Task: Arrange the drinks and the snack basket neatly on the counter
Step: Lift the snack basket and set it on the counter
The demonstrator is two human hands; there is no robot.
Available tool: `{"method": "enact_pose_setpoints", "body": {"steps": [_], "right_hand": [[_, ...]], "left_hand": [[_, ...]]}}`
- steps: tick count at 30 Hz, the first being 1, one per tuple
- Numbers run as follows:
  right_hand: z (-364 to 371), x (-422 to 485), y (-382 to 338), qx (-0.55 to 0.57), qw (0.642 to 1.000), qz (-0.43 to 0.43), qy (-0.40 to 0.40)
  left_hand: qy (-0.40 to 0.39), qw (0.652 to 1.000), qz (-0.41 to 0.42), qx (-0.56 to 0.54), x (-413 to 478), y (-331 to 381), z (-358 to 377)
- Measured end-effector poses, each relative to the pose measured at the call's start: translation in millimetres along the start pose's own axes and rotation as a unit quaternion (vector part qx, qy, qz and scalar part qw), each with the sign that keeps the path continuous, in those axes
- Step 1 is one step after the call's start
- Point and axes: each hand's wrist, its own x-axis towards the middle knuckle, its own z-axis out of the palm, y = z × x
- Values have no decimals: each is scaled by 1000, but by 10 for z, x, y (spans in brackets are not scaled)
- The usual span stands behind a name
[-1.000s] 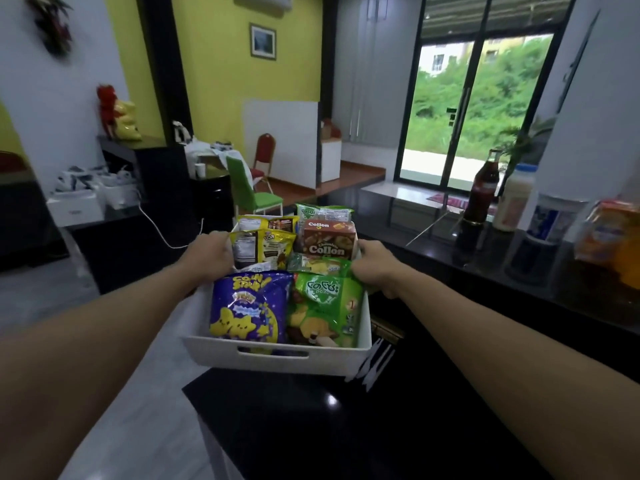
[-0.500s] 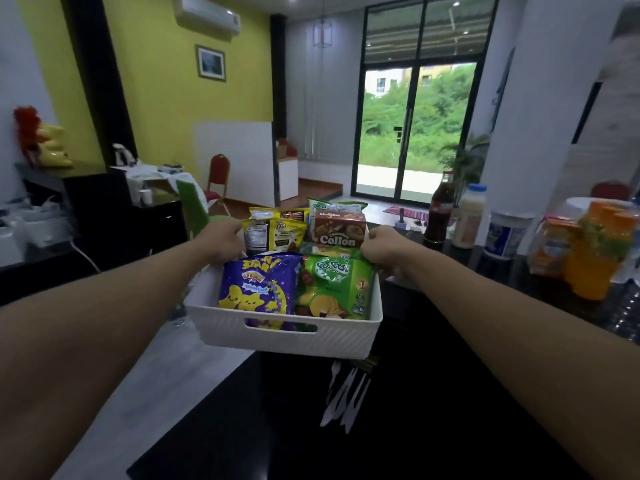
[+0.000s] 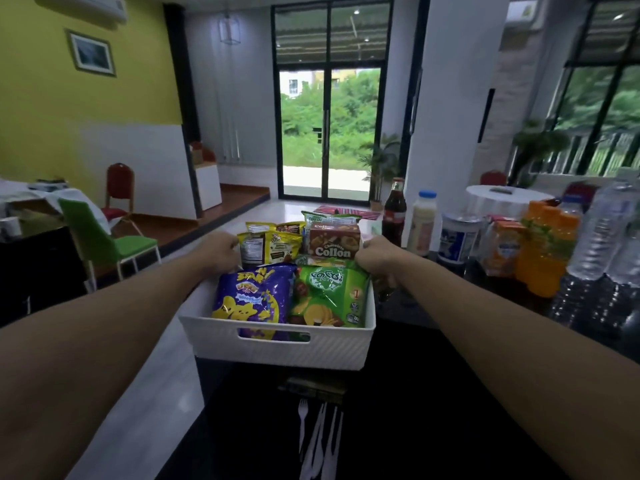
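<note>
Left hand (image 3: 221,252) and right hand (image 3: 375,259) each curl around a side rim of the white snack basket (image 3: 277,349), at the black counter's (image 3: 433,393) left edge (resting or lifted: cannot tell), cola bottle (image 3: 394,209) just beyond its far right corner.

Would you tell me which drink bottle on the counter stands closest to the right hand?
The dark glass cola bottle with the red cap, just beyond the right hand; the others stand farther right.
</note>
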Motion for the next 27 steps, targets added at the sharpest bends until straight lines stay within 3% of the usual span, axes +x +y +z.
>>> {"method": "enact_pose_setpoints", "body": {"steps": [19,27], "right_hand": [[117,735,-166,49,993,89,62],[165,635,-159,13,992,55,110]], "left_hand": [[-25,998,57,0,1199,-91,295],[-58,996,67,-2,1195,-89,271]]}}
